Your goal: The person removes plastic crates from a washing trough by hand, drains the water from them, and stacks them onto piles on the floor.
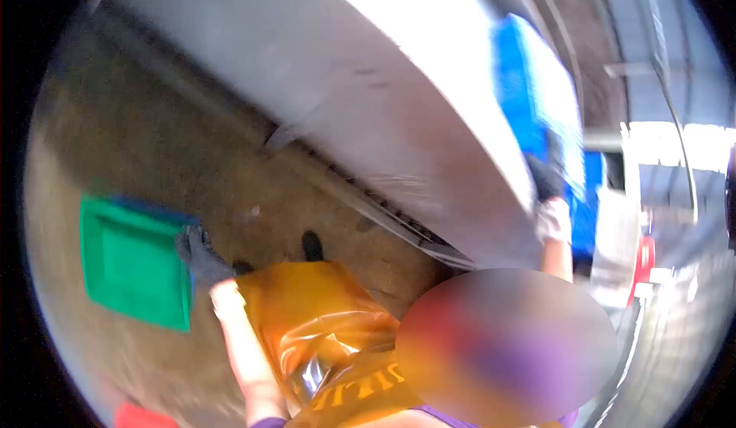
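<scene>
My left hand, in a grey glove, is closed on the near rim of a green plastic bin. The bin hangs to my left, its hollow inside facing up, above the brown floor. On the other side my right hand, in a dark glove with a pale cuff, reaches forward to a blue bin. The dark glove overlaps the blue bin's lower edge. Motion smears those fingers, so their grip cannot be made out.
A long pale metal panel runs diagonally ahead of me, with a dark gap along its foot. An orange apron covers my front. Another blue container stands beyond my right wrist. Something red lies at the lower left.
</scene>
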`<state>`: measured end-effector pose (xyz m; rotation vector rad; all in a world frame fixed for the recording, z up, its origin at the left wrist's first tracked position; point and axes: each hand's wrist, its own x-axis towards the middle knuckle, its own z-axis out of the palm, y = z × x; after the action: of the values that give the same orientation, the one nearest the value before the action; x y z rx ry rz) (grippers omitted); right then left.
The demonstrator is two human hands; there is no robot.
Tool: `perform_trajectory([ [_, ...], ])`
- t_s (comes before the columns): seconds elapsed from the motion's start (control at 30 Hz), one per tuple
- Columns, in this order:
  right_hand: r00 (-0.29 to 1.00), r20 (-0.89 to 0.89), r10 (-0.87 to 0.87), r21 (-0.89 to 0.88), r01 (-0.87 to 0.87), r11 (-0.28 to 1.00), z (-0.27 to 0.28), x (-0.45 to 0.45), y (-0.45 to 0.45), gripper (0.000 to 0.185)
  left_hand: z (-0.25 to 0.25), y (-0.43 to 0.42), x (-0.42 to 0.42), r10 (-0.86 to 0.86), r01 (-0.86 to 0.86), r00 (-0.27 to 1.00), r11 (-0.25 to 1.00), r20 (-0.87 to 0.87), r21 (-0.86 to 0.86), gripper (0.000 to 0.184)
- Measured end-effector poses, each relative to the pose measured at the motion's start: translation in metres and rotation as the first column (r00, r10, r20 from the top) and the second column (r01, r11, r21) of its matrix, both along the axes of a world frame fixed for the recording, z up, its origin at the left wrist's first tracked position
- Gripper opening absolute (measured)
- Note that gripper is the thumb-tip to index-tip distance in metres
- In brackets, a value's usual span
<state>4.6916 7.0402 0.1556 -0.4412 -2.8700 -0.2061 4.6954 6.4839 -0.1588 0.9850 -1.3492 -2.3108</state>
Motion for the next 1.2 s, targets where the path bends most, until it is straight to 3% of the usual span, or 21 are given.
perform_trajectory([
  [0.03,0.998,0.053,-0.021,0.020,0.020,1.000,0.006,-0.004,-0.016,0.078,0.075,0.039,-0.024,-0.013,-0.018,0.988,0.981,-0.154,-0.195,0.032],
  [0.07,0.971,0.102,-0.217,0.078,0.209,0.975,0.006,-0.007,-0.031,0.080,0.132,0.071,-0.046,-0.275,0.162,0.867,0.944,-0.416,-0.287,0.033],
  [0.17,0.937,0.206,-0.280,0.052,0.275,0.960,0.021,-0.011,-0.057,0.084,0.280,0.181,-0.086,-0.704,0.366,0.279,0.707,-0.653,-0.606,0.044],
  [0.2,0.953,0.203,-0.226,0.022,0.226,0.974,0.025,-0.008,-0.055,0.082,0.308,0.221,-0.094,-0.824,0.434,0.100,0.541,-0.558,-0.720,0.058],
  [0.23,0.987,0.123,-0.108,-0.083,0.118,0.989,0.024,0.007,-0.036,0.080,0.340,0.265,-0.092,-0.979,0.456,0.019,0.190,-0.204,-0.869,0.073],
  [0.3,0.950,-0.254,0.180,-0.384,-0.270,0.883,0.023,0.033,-0.009,0.070,0.347,0.342,-0.095,-0.959,0.286,-0.012,-0.274,0.283,-0.918,0.098],
  [0.37,0.855,-0.492,0.163,-0.327,-0.355,0.876,0.028,0.070,-0.001,0.060,0.346,0.395,-0.092,-0.897,0.342,-0.124,-0.440,0.424,-0.830,0.110],
  [0.43,0.829,-0.548,-0.111,-0.619,-0.312,0.721,0.033,0.113,0.008,0.059,0.355,0.435,-0.079,-0.794,0.325,0.016,-0.571,0.608,-0.754,0.114],
  [0.47,0.787,-0.585,-0.197,-0.667,-0.328,0.669,0.003,0.133,0.033,0.057,0.329,0.447,-0.077,-0.862,0.382,0.097,-0.429,0.497,-0.819,0.109],
  [0.5,0.785,-0.414,-0.461,-0.894,-0.253,0.371,0.000,0.148,0.041,0.056,0.296,0.461,-0.086,-0.956,0.454,0.088,-0.211,0.280,-0.865,0.094],
  [0.57,0.686,-0.309,-0.658,-0.922,-0.386,0.031,-0.004,0.172,0.052,0.052,0.333,0.467,-0.074,-0.987,0.658,0.045,-0.085,0.151,-0.748,0.081],
  [0.63,0.714,-0.248,-0.655,-0.789,-0.541,-0.291,-0.020,0.186,0.074,0.044,0.347,0.475,-0.060,-0.935,0.166,0.336,-0.059,0.113,-0.984,0.071],
  [0.7,0.672,0.009,-0.741,-0.638,-0.566,-0.521,-0.002,0.175,0.075,0.047,0.389,0.486,-0.047,-0.954,0.210,0.294,0.123,-0.057,-0.970,0.061],
  [0.73,0.717,-0.141,-0.682,-0.658,-0.583,-0.477,-0.017,0.172,0.071,0.037,0.408,0.493,-0.044,-0.952,0.235,0.286,0.181,-0.110,-0.955,0.056],
  [0.77,0.774,-0.424,-0.470,-0.840,-0.530,-0.117,-0.021,0.168,0.059,0.038,0.422,0.499,-0.042,-0.946,0.266,0.283,0.239,-0.161,-0.934,0.050],
  [0.8,0.757,-0.494,-0.428,-0.724,-0.631,-0.279,0.012,0.156,0.045,0.043,0.430,0.502,-0.043,-0.943,0.371,0.221,0.316,-0.248,-0.873,0.045],
  [0.87,0.693,-0.621,-0.366,-0.687,-0.706,-0.172,0.006,0.137,0.036,0.043,0.450,0.483,-0.036,-0.929,0.443,0.220,0.367,-0.297,-0.818,0.045],
  [0.97,0.688,-0.503,-0.523,-0.331,-0.712,-0.619,0.028,0.124,0.004,0.038,0.461,0.422,-0.026,-0.884,0.497,0.264,0.467,-0.385,-0.731,0.043],
  [1.1,0.797,-0.410,-0.442,-0.504,-0.603,-0.619,0.048,0.120,-0.042,0.046,0.449,0.346,-0.030,-0.777,0.636,0.336,0.604,-0.532,-0.481,0.037],
  [1.13,0.653,-0.754,-0.067,-0.653,-0.734,0.188,0.051,0.119,-0.046,0.051,0.448,0.330,-0.032,-0.758,0.640,0.298,0.609,-0.580,-0.469,0.033],
  [1.2,0.624,-0.743,0.243,-0.499,-0.758,0.421,0.042,0.109,-0.063,0.052,0.450,0.296,-0.023,-0.714,0.608,0.344,0.664,-0.610,-0.435,0.035],
])
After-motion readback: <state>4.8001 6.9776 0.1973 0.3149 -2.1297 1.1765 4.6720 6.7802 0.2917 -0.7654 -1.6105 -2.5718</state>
